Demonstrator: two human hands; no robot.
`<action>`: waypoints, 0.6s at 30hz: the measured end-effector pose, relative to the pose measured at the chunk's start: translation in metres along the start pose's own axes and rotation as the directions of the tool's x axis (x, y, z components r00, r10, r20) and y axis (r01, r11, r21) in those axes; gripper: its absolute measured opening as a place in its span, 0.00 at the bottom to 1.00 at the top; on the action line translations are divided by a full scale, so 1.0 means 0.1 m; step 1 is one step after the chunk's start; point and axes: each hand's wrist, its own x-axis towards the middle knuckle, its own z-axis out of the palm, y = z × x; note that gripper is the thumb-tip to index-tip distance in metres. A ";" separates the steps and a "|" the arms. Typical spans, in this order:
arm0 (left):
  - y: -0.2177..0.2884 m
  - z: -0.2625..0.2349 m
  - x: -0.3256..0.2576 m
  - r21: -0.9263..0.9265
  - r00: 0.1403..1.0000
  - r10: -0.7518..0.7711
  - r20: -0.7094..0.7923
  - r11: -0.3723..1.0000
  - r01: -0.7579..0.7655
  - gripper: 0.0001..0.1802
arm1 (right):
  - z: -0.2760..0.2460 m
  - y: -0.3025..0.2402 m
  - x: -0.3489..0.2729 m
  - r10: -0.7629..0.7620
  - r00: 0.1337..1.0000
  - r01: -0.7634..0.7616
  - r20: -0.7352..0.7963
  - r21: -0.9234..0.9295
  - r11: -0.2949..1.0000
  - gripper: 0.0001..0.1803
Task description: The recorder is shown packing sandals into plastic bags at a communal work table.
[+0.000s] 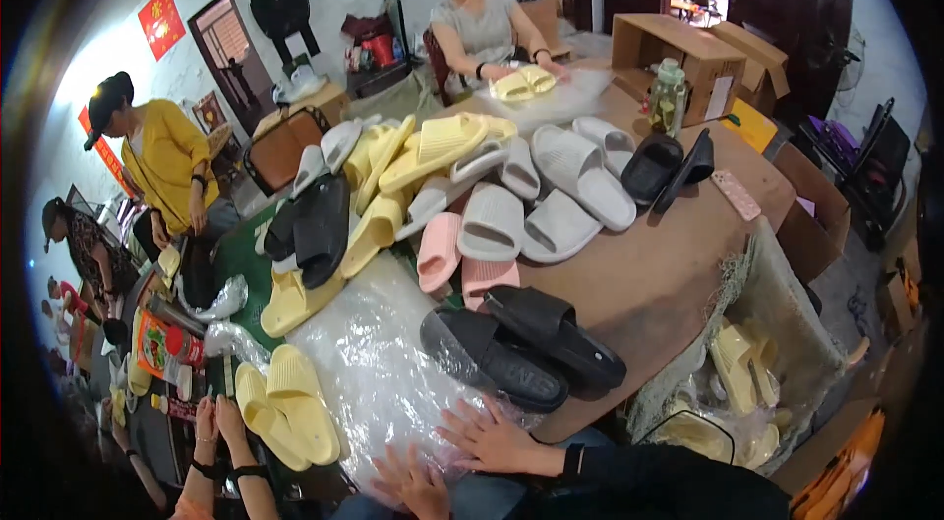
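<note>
My left hand (413,483) has its fingers spread over a stack of clear plastic bags (369,328) at the table's near edge. Flat on the near right part of the same plastic, with fingers apart, rests my right hand (489,437). Just beyond it is a pair of black slippers: one black slipper (492,363) seems partly covered by the clear film, and the other black slipper (558,335) lies to its right. A pair of yellow slippers (288,407) sits left of the plastic.
A heap of yellow, grey, pink and black slippers (492,222) covers the table's middle. To the right hangs an open sack (787,323) with bagged slippers inside. A co-worker's hands (218,422) are at my left; another person (482,19) handles yellow slippers across the table.
</note>
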 end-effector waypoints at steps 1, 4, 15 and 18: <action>0.03 -0.01 0.02 0.001 1.000 0.003 -0.010 1.000 -0.003 0.26 | -0.01 0.01 0.01 0.004 1.000 -0.004 -0.018 -0.001 1.000 0.38; 0.09 -0.09 0.11 -0.015 0.997 -0.059 0.041 0.998 0.060 0.24 | -0.07 0.05 0.04 0.024 1.000 -0.024 0.002 -0.011 1.000 0.37; -0.04 0.30 -0.08 -0.086 0.973 -0.060 -0.224 0.995 0.041 0.31 | -0.06 0.02 0.04 -0.003 0.999 0.004 -0.033 0.024 1.000 0.38; 0.02 0.24 -0.04 -0.110 0.969 -0.045 -0.241 0.994 0.019 0.32 | -0.03 0.02 0.00 0.005 0.999 -0.003 -0.045 0.044 0.999 0.38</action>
